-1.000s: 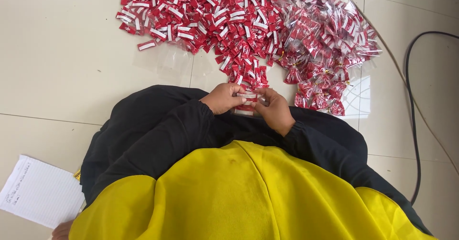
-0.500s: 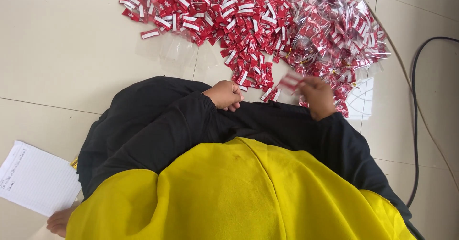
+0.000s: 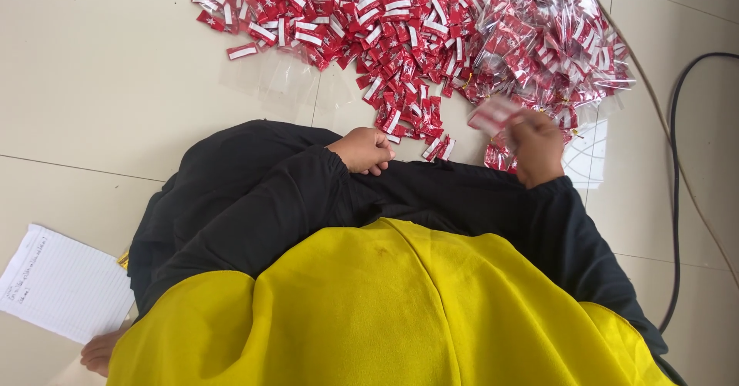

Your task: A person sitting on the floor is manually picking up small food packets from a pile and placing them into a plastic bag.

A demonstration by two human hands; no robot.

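I sit on a tiled floor in black sleeves and a yellow cloth. My right hand (image 3: 536, 146) is stretched out to the right and grips a small clear bag with a red-and-white packet (image 3: 493, 114) in it, blurred by motion, at the edge of the heap of bagged packets (image 3: 556, 43). My left hand (image 3: 366, 150) rests curled on my lap, fingers closed with nothing visible in them, just short of the big pile of loose red-and-white packets (image 3: 362, 16).
Several empty clear bags (image 3: 281, 74) lie flat on the tiles left of the loose pile. A black cable (image 3: 676, 163) curves along the right side. A lined sheet of paper (image 3: 61, 282) lies at the lower left, by a bare foot (image 3: 98, 353).
Both hands were together at my lap over one packet. My right hand has since swung out to the right with the bagged packet, while the left stayed put.
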